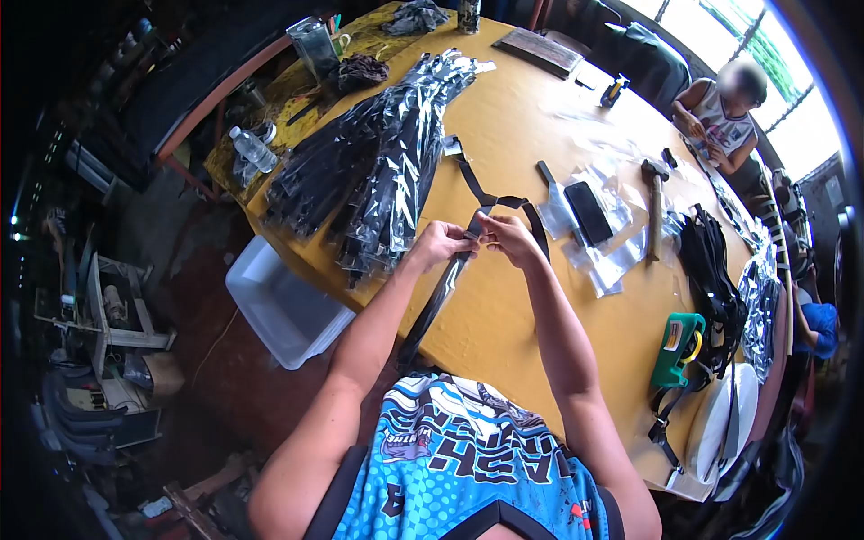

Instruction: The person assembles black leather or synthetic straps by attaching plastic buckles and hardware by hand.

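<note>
Close together over the near part of the yellow table, my left hand and my right hand pinch a black strap. The strap's far part curls on the table beyond my hands and bends down beside my right hand. From my fingers a long strip in clear plastic hangs toward my body over the table edge. Left of my left hand lies a big fanned pile of black straps in shiny clear plastic. A phone rests on clear plastic bags to the right of my right hand.
A hammer, black straps and a green tape dispenser lie on the right. A bottle and metal can stand or lie at left. Another person works at the far right. A white bin sits below.
</note>
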Demonstrator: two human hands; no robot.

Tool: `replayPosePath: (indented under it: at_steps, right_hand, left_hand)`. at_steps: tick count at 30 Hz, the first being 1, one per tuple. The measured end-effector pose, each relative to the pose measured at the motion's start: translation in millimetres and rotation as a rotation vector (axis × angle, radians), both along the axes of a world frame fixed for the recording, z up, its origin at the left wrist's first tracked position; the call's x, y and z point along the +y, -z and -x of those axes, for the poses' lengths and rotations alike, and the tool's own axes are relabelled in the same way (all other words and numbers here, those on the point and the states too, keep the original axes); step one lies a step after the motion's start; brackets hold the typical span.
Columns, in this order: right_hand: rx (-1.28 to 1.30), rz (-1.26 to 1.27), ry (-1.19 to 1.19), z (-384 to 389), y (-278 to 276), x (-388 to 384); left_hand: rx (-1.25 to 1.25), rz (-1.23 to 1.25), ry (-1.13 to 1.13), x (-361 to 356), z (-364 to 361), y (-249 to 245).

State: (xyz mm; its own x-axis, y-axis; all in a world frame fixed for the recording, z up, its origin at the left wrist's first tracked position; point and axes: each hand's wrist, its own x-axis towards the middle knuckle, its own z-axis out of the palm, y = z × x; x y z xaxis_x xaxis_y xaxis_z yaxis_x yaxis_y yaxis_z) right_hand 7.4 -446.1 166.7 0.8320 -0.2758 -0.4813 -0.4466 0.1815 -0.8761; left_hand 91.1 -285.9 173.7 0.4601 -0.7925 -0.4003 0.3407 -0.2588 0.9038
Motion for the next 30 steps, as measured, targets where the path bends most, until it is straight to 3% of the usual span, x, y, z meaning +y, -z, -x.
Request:
replayPosePath:
  at_steps: [3,7,9,10,11,13,14,16,17,19,21,23,25,30]
  right_hand:
    - [-0.009,-0.107,0.088,5.0,10.2,-1.0]
    - [0.095,-0.003,0.021,15.3,15.9,7.4]
    - [0.173,0.417,-0.127,16.7,8.2,7.5]
    - [0.132,0.761,-0.023,12.9,3.2,11.1]
    - [0.118,0.928,0.011,9.3,-3.9,6.9]
    - [-0.183,1.364,0.164,-5.8,2.8,-5.7]
    - [-0.182,1.362,0.158,-15.3,5.0,-11.4]
    - [-0.051,1.367,-0.139,-30.1,7.4,-18.0]
    - [-0.050,1.367,-0.145,-36.4,8.4,-21.2]
    - [0.296,1.071,-0.449,-49.2,22.8,-29.7]
    - [0.247,0.637,-0.490,-55.0,41.4,-43.5]
    - [0.229,0.519,-0.536,-47.2,42.6,-48.7]
    - [0.166,0.256,-0.370,-33.0,41.8,-47.5]
    - [0.201,0.274,-0.416,-14.3,22.8,-42.4]
  left_hand:
    - [0.004,-0.020,-0.038,0.5,5.0,9.4]
    - [-0.011,-0.086,-0.056,2.1,10.4,21.7]
    - [0.006,-0.075,-0.062,3.5,12.0,39.6]
    - [0.027,-0.092,-0.058,4.8,13.5,45.0]
    - [0.051,-0.111,-0.054,7.1,15.8,51.3]
    - [0.072,-0.100,-0.062,10.6,20.2,58.7]
    - [0.096,-0.103,-0.069,11.6,21.7,62.7]
    - [0.136,-0.100,-0.088,14.1,25.2,67.7]
    - [0.140,-0.101,-0.092,14.1,25.9,70.1]
    - [0.090,-0.140,-0.093,14.7,26.5,79.2]
    - [0.139,-0.129,-0.095,16.1,24.7,84.8]
    - [0.191,-0.121,-0.097,18.2,24.0,88.7]
    - [0.200,-0.101,-0.063,17.9,23.1,83.8]
    - [0.198,-0.067,-0.048,3.1,22.5,65.8]
